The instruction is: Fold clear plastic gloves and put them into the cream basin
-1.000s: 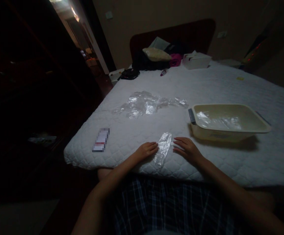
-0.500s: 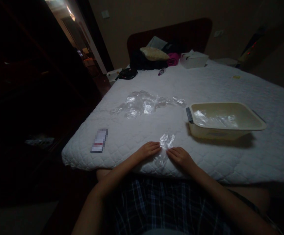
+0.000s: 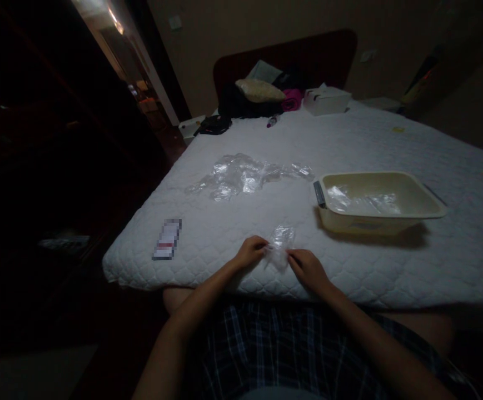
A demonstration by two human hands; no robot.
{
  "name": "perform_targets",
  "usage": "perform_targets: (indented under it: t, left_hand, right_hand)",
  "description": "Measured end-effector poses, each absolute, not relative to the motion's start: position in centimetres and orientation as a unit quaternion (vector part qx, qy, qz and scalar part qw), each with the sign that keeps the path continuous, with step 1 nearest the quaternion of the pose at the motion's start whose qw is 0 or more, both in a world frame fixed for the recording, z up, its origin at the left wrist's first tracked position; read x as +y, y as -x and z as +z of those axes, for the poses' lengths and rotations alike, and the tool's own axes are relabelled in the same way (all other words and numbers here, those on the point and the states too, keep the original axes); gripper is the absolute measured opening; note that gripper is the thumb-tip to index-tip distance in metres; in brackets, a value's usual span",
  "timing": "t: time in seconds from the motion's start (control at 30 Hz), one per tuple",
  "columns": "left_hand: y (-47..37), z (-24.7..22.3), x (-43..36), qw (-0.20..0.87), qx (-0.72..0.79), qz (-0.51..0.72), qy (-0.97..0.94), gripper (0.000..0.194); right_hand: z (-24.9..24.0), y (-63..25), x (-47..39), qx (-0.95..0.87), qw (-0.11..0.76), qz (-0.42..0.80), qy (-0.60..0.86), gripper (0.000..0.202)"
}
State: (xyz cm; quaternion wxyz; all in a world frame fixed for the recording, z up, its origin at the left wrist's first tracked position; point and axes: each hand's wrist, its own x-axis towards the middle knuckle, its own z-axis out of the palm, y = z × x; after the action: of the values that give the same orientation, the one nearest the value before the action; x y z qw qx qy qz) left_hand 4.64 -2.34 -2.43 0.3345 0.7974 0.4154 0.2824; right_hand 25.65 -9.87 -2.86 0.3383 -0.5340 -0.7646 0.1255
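A small clear plastic bag [image 3: 282, 239] lies near the front edge of the white quilted bed [image 3: 208, 233]. My left hand [image 3: 252, 251] pinches its left side, fingers closed on the film. On the right side of the same bag, my right hand [image 3: 307, 266] grips the plastic between thumb and fingers. Farther back is a spread of crumpled clear plastic [image 3: 241, 175]. To the right stands a cream plastic tub [image 3: 374, 225] with grey handles and more clear plastic [image 3: 362, 201] inside.
A phone-like object [image 3: 167, 239], its surface pixelated, lies at the left front. Near the headboard [image 3: 328, 55] are a beige pillow [image 3: 260, 90], a pink roll [image 3: 292, 100], a white box [image 3: 327, 103], a black bag [image 3: 215, 125] and a small bottle [image 3: 272, 121].
My fingers were resting flatter on the small bag; now they pinch its sides. The bag's lower part has been drawn up and bunched between my hands. The view has shifted slightly.
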Motion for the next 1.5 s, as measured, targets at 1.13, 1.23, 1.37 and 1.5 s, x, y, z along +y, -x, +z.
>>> perform_targets:
  t: [1.13, 1.23, 1.37, 1.5]
  left_hand:
    - [-8.2, -0.5, -1.8, 0.294, 0.564, 0.219, -0.740, 0.028]
    - [-8.1, -0.4, -1.7, 0.300, 0.561, 0.217, -0.740, 0.028]
    - [-8.1, -0.2, -1.7, 0.297, 0.562, 0.215, -0.741, 0.028]
    - [-8.2, 0.0, -1.9, 0.293, 0.562, 0.212, -0.744, 0.028]
  right_hand:
    - [0.9, -23.9, -5.4, -0.626, 0.435, 0.192, 0.618, 0.020]
    - [0.6, -24.2, -5.1, -0.595, 0.438, 0.232, 0.633, 0.019]
    - [1.0, -23.9, -5.0, -0.571, 0.466, 0.252, 0.627, 0.026]
    - [1.4, -23.4, -5.0, -0.575, 0.486, 0.263, 0.603, 0.034]
